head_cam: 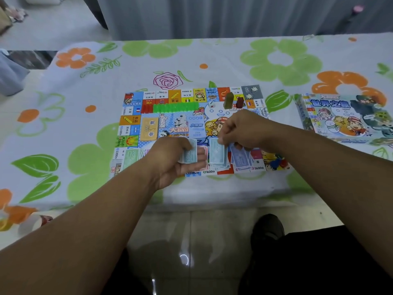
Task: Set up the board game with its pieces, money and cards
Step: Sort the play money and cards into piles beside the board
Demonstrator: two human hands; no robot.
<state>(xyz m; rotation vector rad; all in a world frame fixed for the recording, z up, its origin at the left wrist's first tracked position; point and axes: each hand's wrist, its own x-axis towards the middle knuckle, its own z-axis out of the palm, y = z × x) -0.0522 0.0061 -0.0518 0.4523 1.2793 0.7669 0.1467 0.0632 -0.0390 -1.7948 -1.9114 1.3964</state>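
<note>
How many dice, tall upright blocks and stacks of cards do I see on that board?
White die: 1
Tall blocks: 2, green block and dark red block
Card stacks: 2, yellow stack and pale blue stack
Total: 5

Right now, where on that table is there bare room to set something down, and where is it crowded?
Bare tablecloth lies left of the board, between the board and the game box, and beyond the board's far side. The board's near edge is crowded: left hand and right hand hold banknotes over spread piles.
</note>
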